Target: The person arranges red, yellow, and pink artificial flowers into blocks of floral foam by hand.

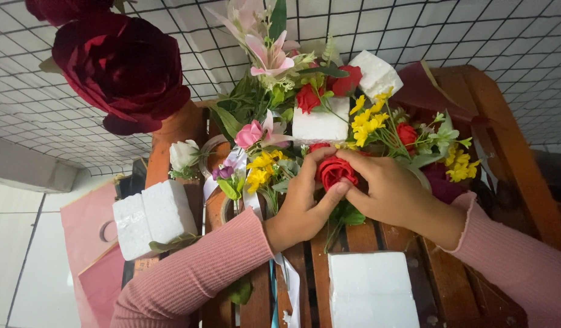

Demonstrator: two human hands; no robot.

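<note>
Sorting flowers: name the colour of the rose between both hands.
Red rose, clearest in the head view.

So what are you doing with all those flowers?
Both hands are around one red rose. The left hand cups it from one side, and the right hand touches it from the other. Around it lie yellow flowers, a pink flower and white foam blocks on a wooden slatted bench.

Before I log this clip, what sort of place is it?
Probably a flower-arranging or craft work spot. Both hands, left hand and right hand, close around a red rose among mixed artificial flowers. White foam blocks lie on a slatted wooden table, with pink paper bags beside it.
</note>
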